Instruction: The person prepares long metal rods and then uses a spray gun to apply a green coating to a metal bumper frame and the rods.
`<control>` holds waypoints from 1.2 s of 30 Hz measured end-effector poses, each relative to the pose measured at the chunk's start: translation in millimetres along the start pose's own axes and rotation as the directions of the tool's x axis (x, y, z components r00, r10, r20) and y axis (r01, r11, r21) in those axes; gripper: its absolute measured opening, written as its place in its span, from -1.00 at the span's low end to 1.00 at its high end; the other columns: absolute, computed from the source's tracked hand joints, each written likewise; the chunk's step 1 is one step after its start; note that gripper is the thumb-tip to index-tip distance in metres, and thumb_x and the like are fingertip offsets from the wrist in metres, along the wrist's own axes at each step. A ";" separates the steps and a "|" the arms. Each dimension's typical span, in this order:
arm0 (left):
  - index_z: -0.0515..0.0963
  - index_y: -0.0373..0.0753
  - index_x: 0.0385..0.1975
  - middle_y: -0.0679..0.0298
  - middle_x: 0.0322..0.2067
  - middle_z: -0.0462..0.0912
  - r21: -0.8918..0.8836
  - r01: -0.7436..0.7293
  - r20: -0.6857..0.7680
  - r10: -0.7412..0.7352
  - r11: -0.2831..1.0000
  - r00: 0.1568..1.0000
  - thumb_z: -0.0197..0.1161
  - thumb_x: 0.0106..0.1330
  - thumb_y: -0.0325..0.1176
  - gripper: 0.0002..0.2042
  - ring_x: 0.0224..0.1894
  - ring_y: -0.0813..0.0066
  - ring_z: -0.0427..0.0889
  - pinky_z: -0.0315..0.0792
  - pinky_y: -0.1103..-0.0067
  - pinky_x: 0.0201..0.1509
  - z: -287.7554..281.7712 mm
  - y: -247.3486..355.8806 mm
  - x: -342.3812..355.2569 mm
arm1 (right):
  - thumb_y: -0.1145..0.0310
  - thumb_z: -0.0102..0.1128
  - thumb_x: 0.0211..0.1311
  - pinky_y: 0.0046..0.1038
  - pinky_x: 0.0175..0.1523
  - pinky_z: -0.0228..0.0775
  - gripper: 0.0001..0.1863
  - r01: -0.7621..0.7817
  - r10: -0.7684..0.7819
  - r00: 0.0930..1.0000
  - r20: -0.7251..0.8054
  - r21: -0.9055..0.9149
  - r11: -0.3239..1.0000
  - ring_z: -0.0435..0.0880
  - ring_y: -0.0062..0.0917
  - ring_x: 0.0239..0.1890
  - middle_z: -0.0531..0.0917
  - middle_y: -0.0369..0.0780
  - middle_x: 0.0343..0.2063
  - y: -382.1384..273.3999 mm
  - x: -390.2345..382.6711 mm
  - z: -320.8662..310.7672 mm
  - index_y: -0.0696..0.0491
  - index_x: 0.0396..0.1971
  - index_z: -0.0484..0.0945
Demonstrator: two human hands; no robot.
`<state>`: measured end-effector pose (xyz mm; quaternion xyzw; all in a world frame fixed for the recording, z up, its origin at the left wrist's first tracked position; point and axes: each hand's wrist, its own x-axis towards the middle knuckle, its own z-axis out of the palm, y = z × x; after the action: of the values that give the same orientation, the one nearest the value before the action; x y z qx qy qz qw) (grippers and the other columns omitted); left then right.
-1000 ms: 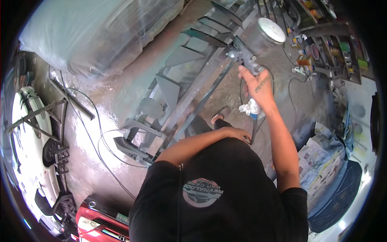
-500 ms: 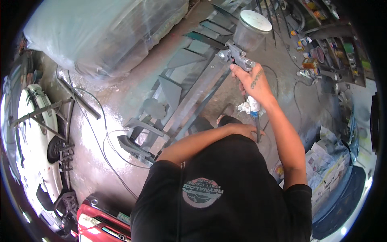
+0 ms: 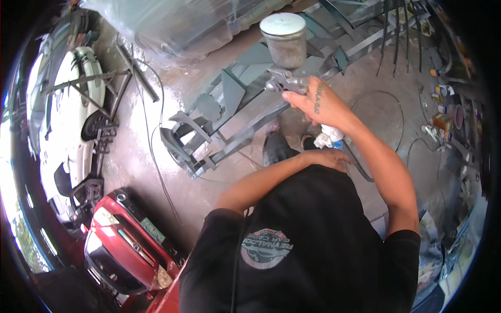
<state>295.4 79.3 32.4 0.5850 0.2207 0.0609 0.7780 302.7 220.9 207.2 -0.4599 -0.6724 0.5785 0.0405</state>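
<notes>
My right hand (image 3: 324, 103) is wrapped around the handle of a metal spray gun (image 3: 284, 82), level with the middle of the grey-painted frame. On top of the gun sits a cloudy paint cup (image 3: 285, 47) with a pale round lid. Crumpled white wrapping (image 3: 329, 136) and a blue fitting show below the gun's handle. A dark air hose (image 3: 360, 167) runs down from there. Across my front reaches my left arm, with my left hand (image 3: 331, 158) closed at the hose. Its fingers are partly hidden. The grey metal frame (image 3: 245, 107) stretches diagonally beyond the gun.
A plastic-covered bulk (image 3: 182, 31) stands at the far left. To the left are a white bumper (image 3: 78, 94), a metal stand (image 3: 112, 88) and a red car part (image 3: 130, 235). Cables (image 3: 156, 151) cross the floor. Cans (image 3: 443, 122) line the right side; thin dark rods (image 3: 396, 36) stand far right.
The view has shifted, so the bumper and red part show more. The spray gun has swung left and tilted, its cup now upright. My left hand stays by the hose.
</notes>
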 end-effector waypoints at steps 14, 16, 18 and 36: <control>0.38 -0.26 0.38 0.07 0.31 0.49 -0.319 -0.067 -0.308 -0.037 0.945 0.951 0.24 0.38 -0.31 -0.44 0.38 0.21 0.40 0.25 0.38 0.46 32.3 -34.4 22.9 | 0.03 0.23 0.30 -0.21 -0.28 0.55 -0.49 0.164 -0.157 0.985 -0.073 0.104 0.981 0.70 -0.22 -0.58 0.64 -0.02 -0.63 17.8 44.7 -21.1 0.28 -0.47 0.57; 0.38 -0.27 0.38 0.04 0.32 0.48 -0.307 -0.032 -0.337 -0.077 0.951 0.938 0.22 0.39 -0.29 -0.45 0.38 0.18 0.41 0.23 0.38 0.47 30.6 -33.2 23.9 | 0.05 0.23 0.29 -0.24 -0.38 0.53 -0.53 0.122 -0.126 0.992 0.021 0.138 0.983 0.67 -0.26 -0.64 0.63 -0.06 -0.66 41.6 32.7 -29.0 0.25 -0.44 0.59; 0.40 -0.27 0.36 0.02 0.29 0.51 -0.298 -0.006 -0.422 -0.126 0.954 0.898 0.20 0.41 -0.27 -0.48 0.36 0.19 0.44 0.24 0.39 0.46 24.2 12.3 0.0 | 0.05 0.24 0.29 -0.26 -0.44 0.52 -0.54 0.158 -0.169 0.984 0.051 0.173 0.972 0.66 -0.30 -0.67 0.63 -0.07 -0.66 48.4 14.6 -39.3 0.25 -0.41 0.61; 0.53 -0.28 0.22 -0.02 0.21 0.59 -0.184 0.364 -0.645 -0.391 0.913 0.657 0.23 0.35 -0.32 -0.56 0.29 0.09 0.53 0.34 0.36 0.40 80.4 -99.6 -85.5 | 0.01 0.25 0.29 -0.15 -0.12 0.59 -0.41 0.114 -0.117 0.993 -0.002 0.252 0.961 0.77 -0.06 -0.33 0.71 0.15 -0.43 12.3 78.5 -16.5 0.40 -0.31 0.57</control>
<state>235.9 -52.6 -20.2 0.4499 0.6001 0.1082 0.6525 274.4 284.2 165.1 -0.4072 -0.6196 0.6587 0.1280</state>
